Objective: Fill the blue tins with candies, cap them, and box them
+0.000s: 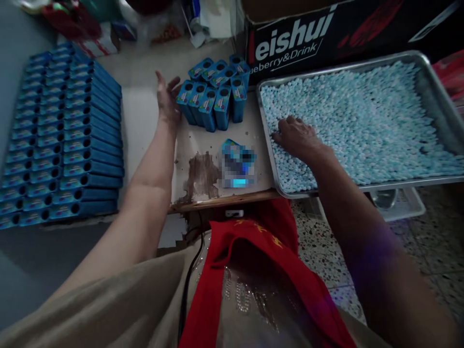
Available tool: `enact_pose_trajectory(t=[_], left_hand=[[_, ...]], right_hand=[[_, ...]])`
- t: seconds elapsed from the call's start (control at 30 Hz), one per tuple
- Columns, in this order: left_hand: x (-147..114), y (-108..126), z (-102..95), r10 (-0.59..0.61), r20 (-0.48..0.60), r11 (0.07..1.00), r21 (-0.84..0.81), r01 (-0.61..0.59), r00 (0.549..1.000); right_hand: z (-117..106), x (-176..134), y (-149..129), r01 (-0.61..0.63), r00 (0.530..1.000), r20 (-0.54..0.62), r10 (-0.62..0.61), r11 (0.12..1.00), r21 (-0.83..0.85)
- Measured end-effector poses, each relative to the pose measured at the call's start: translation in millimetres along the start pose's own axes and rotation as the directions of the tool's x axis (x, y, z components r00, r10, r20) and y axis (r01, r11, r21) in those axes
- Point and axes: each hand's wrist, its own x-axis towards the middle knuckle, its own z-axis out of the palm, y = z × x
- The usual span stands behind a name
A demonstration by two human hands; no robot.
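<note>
My left hand is at the left side of a loose group of small blue boxes, its fingers apart. Each box stands upright with a round dark hole in its top. Whether the hand touches the nearest box I cannot tell. In the metal tray on the right lies a broad layer of small pale-blue and white candies. My right hand reaches down into them near the tray's left side, fingers bent and partly buried. What those fingers hold is hidden. A blurred, pixelated blue item rests on the table between my arms.
Tightly packed rows of similar blue boxes fill the table's left end. Behind the tray stands a black carton with white lettering. The wooden table edge runs close to my red apron. Assorted packets sit at the back left.
</note>
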Motion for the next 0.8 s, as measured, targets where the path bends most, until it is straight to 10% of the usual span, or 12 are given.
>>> enact_pose_trajectory(t=[0.17,0.47,0.63,0.8], left_hand=[[-64,-14,-49.1,-0.297,-0.099,0.922,-0.289,0.258,0.950],[-173,-20,-43.0,-0.051,-0.060,0.990,-0.136,0.042,0.997],[-187,-21,-25.2,0.131,0.135,0.983,0.110,-0.146,0.982],[-188,-27,-6.3,0.239,0.101,0.917,0.303,-0.258,0.966]], right_hand=[[12,-4,16,0.024,1.000,0.018,-0.025,0.999,0.028],[10,-41,39,0.132,0.986,-0.121,-0.118,0.984,0.115],[-5,-52,42,0.113,0.978,-0.192,-0.078,0.977,0.181],[-3,-49,34,0.032,0.973,-0.226,0.039,0.952,0.303]])
